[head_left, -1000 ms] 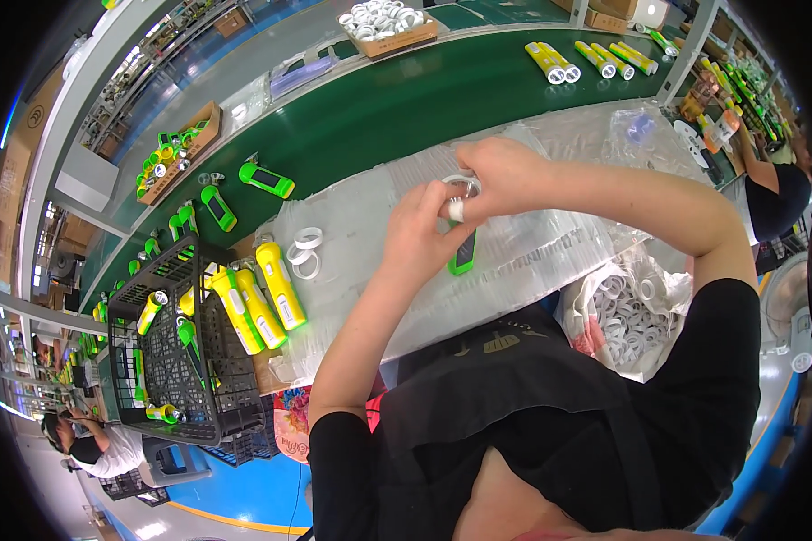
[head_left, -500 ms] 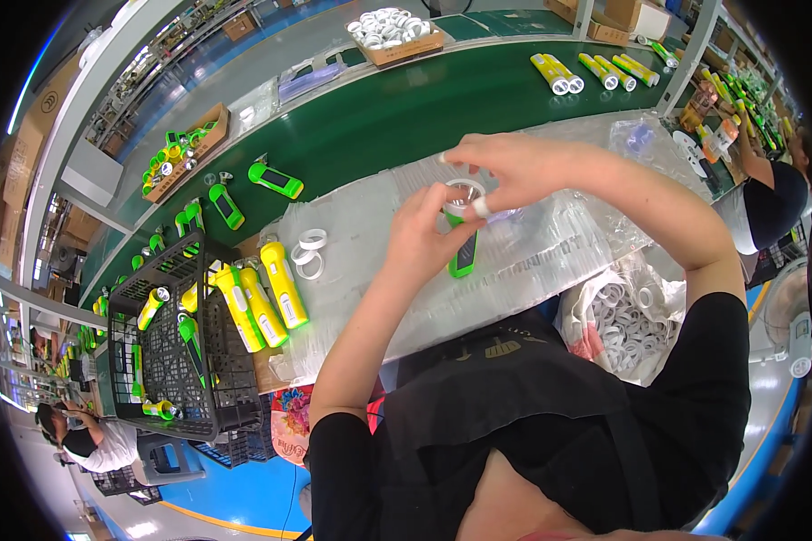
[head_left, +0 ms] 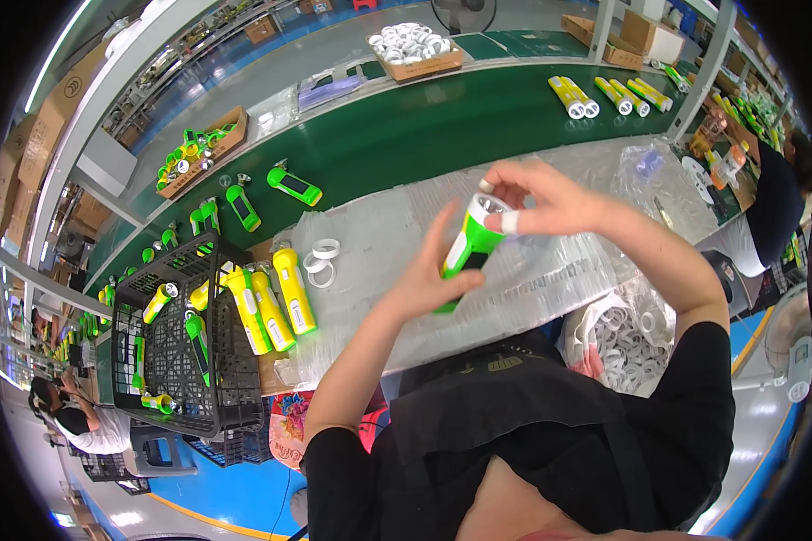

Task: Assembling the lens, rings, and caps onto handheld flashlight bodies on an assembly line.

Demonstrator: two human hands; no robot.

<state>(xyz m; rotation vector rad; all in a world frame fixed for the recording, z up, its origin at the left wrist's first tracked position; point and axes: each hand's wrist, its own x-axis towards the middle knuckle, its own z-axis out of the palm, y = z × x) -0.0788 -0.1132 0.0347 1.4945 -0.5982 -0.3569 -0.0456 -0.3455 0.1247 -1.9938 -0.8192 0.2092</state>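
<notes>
Grey bench (head_left: pixel 379 225) with three yellow torches (head_left: pixel 292 290), one green torch (head_left: pixel 480 240) gripped in your left hand (head_left: pixel 421 287), right hand (head_left: pixel 555 203) fingers parted beside it

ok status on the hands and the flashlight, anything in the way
Left hand holding flashlight by its body. Right hand at its white rim, contact unclear. Flashlight tilted, lens end up. Nothing seen in the way; loose white rings off left.

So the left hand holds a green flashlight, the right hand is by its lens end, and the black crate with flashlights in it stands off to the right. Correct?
Not quite: the black crate with flashlights in it stands off to the left, as the head view shows. The left hand does hold the green flashlight, with the right hand by its lens end.
</notes>
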